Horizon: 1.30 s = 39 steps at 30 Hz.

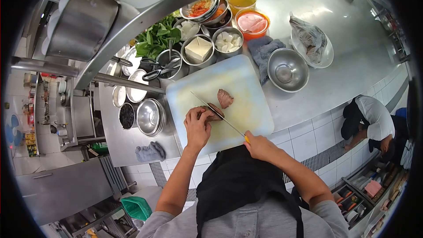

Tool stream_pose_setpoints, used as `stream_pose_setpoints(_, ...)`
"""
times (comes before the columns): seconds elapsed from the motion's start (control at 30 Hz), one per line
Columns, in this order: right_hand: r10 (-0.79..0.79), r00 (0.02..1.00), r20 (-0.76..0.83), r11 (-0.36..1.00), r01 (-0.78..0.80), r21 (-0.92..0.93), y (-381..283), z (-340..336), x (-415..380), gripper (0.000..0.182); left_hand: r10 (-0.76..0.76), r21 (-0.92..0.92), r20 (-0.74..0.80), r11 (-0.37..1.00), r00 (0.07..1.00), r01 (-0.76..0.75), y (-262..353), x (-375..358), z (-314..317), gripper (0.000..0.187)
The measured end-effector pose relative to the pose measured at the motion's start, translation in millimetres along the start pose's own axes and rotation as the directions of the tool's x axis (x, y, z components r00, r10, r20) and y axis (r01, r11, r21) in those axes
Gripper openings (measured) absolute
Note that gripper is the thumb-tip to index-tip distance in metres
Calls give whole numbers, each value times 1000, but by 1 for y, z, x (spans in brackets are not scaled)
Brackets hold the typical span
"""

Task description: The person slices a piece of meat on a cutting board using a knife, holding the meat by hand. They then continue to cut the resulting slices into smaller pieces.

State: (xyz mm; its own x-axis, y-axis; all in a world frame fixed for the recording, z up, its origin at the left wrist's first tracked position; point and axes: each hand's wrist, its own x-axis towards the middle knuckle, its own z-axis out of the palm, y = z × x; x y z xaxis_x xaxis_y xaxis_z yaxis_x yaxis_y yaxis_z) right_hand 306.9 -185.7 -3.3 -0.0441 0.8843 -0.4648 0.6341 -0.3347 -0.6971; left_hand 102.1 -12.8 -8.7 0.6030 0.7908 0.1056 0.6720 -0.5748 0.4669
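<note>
A pale cutting board [251, 77] lies on the steel counter. On it, my left hand [197, 127] holds down a piece of brown meat [215, 113] with bent fingers. My right hand [261, 146] is wrapped round the yellow handle of a knife [233, 126]. The blade slants up and left across the board, against the right side of the held meat. Just beyond the blade, a separate cut piece of meat [225, 98] lies on the board, touched by neither hand.
Behind the board stand bowls of tofu [198, 50], white pieces [228, 42] and leafy greens [155, 37]. An empty steel bowl [288, 70] is at the right, stacked bowls [149, 117] at the left. A steel rail [145, 20] arches overhead. A person [374, 121] crouches at far right.
</note>
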Motion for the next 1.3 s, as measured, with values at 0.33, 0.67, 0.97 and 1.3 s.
stream_pose_setpoints(0.33, 87, 996, -20, 996, -87, 1, 18, -1, -50, 31, -22, -36, 10, 999, 1000, 22, -1, 3, -6, 48)
stream_pose_setpoints(0.67, 118, 975, -190, 992, -125, -27, -28, -23, -79, 31, 48, -130, -12, 990, 999, -49, -14, -2, -7, 42)
stream_pose_setpoints(0.97, 84, 981, -176, 996, -90, -27, -51, -30, -96, 28, 42, -170, 20, 985, 999, -38, -14, 2, -7, 36)
stream_pose_setpoints(1.3, 17, 988, -154, 996, -30, -86, -58, -37, -101, 24, -31, -60, -40, 998, 999, 29, -6, -1, -4, 37)
